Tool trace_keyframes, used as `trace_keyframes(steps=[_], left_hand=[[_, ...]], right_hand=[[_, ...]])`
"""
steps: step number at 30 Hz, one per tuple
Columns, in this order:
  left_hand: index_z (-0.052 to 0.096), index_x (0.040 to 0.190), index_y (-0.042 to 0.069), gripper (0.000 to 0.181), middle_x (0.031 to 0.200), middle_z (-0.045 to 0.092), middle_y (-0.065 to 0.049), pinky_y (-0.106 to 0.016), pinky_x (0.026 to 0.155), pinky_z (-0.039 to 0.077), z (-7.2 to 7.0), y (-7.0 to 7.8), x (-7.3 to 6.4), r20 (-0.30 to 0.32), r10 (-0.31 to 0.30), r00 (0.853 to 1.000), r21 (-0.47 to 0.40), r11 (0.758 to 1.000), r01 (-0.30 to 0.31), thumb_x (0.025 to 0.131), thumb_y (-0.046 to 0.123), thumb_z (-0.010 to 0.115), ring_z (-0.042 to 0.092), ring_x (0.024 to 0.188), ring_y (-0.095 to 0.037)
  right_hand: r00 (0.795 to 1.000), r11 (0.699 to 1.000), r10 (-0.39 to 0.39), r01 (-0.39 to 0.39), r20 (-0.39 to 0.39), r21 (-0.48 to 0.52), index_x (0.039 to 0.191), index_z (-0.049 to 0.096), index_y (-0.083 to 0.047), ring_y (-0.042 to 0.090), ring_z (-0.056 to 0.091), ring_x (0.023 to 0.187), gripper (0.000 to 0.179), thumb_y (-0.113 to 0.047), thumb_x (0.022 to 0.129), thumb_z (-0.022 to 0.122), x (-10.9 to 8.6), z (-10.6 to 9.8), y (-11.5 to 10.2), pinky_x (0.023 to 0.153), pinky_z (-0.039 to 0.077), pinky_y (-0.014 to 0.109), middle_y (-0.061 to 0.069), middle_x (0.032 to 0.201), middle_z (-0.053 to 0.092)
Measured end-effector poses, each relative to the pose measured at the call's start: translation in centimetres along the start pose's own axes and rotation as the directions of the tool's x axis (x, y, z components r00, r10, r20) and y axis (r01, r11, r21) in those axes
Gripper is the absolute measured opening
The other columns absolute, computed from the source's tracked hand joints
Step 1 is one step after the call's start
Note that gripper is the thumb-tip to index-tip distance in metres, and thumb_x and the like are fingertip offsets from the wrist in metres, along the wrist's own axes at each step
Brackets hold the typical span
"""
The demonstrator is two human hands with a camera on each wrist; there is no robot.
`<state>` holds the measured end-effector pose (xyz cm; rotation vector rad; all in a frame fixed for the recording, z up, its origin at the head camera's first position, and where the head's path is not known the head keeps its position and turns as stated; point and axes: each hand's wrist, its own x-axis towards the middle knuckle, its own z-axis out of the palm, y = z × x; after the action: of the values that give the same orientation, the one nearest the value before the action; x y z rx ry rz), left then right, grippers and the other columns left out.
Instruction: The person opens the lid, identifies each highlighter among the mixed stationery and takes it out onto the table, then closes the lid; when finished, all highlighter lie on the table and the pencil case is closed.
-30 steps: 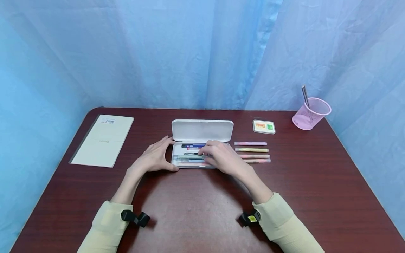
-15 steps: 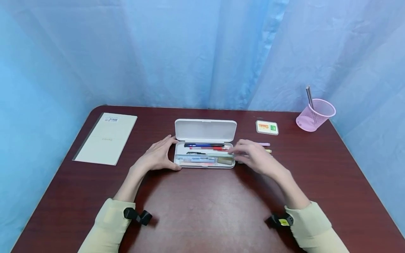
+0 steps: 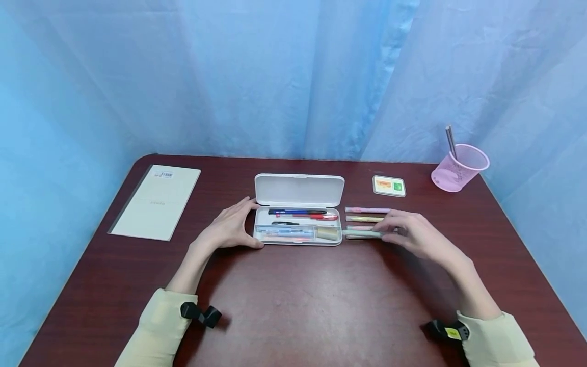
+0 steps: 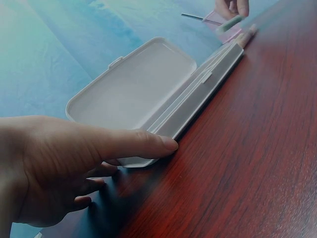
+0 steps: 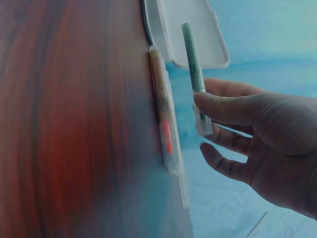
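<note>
The green marker (image 3: 362, 233) was just right of the pencil case (image 3: 261, 218), pinched near its clear end between the right hand's (image 3: 415, 234) thumb and fingers. The right wrist view showed it clear of the table (image 3: 293, 306); that grip left most of the barrel free, presumably so it could be laid level. It lay roughly parallel to the purple marker (image 3: 367, 210) and yellow marker (image 3: 364, 219), also right of the case, perhaps spaced to keep each easy to pick out.

At the case's left end, the left hand (image 3: 229, 227) spread thumb and fingers apart around the corners, likely to steady it. The case's lid (image 3: 299, 190) stood raised at the back, leaving the blue pen (image 3: 298, 211) and red pen (image 3: 316, 217) inside within reach.

Farther out, the notebook (image 3: 156, 204) lay well left of the case, and the pink cup (image 3: 451, 176) stood well to its right, probably out of the hands' way.
</note>
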<state>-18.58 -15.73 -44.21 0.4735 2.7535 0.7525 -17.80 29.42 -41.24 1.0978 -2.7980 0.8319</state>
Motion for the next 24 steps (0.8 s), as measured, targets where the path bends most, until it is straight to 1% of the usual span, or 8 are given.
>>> trace_keyframes(steps=[3,7,14,19,24], left_hand=[[0.046,0.149,0.010,0.096,0.165,0.039,-0.014,-0.063,0.123,0.029,-0.01,0.07,-0.01,0.002,-0.001,1.000,-0.002,1.000,0.001,0.070,0.043,0.089,0.022,0.160,-0.034],[0.046,0.149,0.010,0.096,0.165,0.039,-0.014,-0.062,0.124,0.028,-0.08,0.15,-0.01,0.006,-0.005,1.000,0.001,1.000,0.005,0.070,0.043,0.089,0.022,0.161,-0.033],[0.045,0.150,0.010,0.096,0.166,0.037,-0.015,-0.063,0.124,0.028,-0.07,0.20,-0.01,0.017,-0.011,1.000,0.005,1.000,0.010,0.071,0.043,0.089,0.022,0.161,-0.034],[0.045,0.150,0.010,0.096,0.166,0.036,-0.015,-0.062,0.124,0.028,-0.19,0.31,-0.09,0.019,-0.011,1.000,0.003,1.000,0.011,0.072,0.043,0.090,0.021,0.161,-0.034],[0.045,0.150,0.010,0.097,0.167,0.035,-0.016,-0.063,0.124,0.028,-0.21,0.25,-0.07,0.018,-0.008,1.000,0.007,1.000,0.008,0.071,0.044,0.090,0.021,0.161,-0.034]], right_hand=[[1.000,1.000,0.003,-0.002,0.016,-0.002,0.104,0.079,-0.021,0.001,0.061,0.081,0.035,0.005,0.080,0.082,-0.56,-0.40,0.17,0.072,0.051,0.020,-0.011,0.094,0.071],[0.999,1.000,0.001,0.000,0.040,-0.022,0.104,0.079,-0.022,0.000,0.060,0.080,0.035,0.005,0.080,0.082,-0.84,-0.49,0.40,0.072,0.052,0.021,-0.012,0.094,0.070],[0.996,0.996,0.038,-0.031,0.084,-0.084,0.103,0.079,-0.024,0.002,0.063,0.085,0.036,0.003,0.079,0.084,-0.96,-0.20,0.71,0.077,0.057,0.030,-0.014,0.096,0.071],[0.993,0.994,0.065,-0.055,0.102,-0.098,0.102,0.079,-0.026,0.003,0.064,0.087,0.036,0.002,0.080,0.083,-0.96,-0.17,0.74,0.079,0.058,0.032,-0.014,0.097,0.070],[0.993,0.993,0.063,-0.053,0.103,-0.101,0.102,0.079,-0.026,0.002,0.063,0.086,0.036,0.002,0.079,0.083,-0.93,-0.16,0.75,0.079,0.058,0.032,-0.014,0.096,0.070]])
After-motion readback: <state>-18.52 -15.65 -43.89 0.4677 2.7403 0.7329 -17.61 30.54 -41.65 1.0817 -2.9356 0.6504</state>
